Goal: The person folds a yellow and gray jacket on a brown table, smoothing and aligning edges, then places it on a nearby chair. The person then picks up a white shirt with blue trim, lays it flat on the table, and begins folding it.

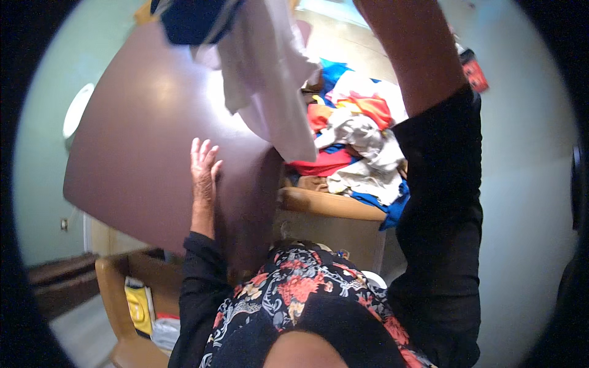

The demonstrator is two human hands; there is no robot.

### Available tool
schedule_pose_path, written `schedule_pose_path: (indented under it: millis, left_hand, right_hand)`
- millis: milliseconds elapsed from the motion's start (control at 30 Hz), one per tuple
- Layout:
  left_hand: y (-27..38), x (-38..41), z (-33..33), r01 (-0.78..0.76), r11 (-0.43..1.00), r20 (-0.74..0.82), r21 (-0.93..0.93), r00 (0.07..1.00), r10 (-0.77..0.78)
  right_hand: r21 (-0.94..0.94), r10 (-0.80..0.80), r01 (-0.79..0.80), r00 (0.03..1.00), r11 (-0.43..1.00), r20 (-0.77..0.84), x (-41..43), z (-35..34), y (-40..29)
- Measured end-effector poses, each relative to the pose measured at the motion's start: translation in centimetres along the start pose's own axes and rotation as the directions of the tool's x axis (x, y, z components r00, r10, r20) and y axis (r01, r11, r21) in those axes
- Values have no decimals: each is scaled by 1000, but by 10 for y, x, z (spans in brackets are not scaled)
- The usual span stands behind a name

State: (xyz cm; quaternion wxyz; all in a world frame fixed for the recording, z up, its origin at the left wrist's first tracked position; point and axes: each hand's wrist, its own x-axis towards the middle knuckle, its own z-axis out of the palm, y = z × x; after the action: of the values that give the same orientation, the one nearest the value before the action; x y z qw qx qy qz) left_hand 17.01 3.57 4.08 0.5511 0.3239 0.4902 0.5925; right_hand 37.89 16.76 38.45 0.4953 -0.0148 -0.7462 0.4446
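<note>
My left hand [204, 161] is over the dark, glossy table top [147, 119], its fingers apart and holding nothing. My right arm reaches up past the top edge of the view, so my right hand is out of sight. White cloth [271, 83] hangs over the table's right side, blurred, beside a dark blue cloth [198, 20] at the top. What holds these cloths cannot be seen. To the right of the table lies a heap of crumpled clothes [359, 138] in white, red, orange and blue.
A wooden edge [331, 202] runs below the clothes heap, and blue cloth hangs over it. At lower left stands a wooden chair [108, 285] with a yellow packet [138, 306] on it. A white round object [79, 110] is beyond the table's left edge.
</note>
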Motion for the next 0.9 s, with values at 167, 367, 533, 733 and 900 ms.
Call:
schedule_pose_path:
  millis: [167, 367, 533, 733, 900]
  left_hand:
    - [-16, -17, -86, 81, 946, -140, -315, 981, -131]
    - [-33, -1, -70, 177, 882, -79, -437, 969, -234]
    - [-37, -6, -85, 138, 880, -122, -455, 969, -215]
    - [-30, -2, -97, 129, 866, -192, -482, 950, -248]
    - [-30, -1, -93, 137, 889, -221, -437, 941, -254]
  right_hand:
    - [-655, 268, -278, 956, 703, -117, -56, 45, 129]
    - [-740, 749, -658, 558, 137, -357, -263, 73, 253]
    - [-923, 427, -353, 866, 151, -261, -304, 147, 271]
    - [-850, 444, -456, 840, 264, -313, -296, 150, 274]
    - [-843, 415, -414, 872, 345, -258, -299, 142, 267]
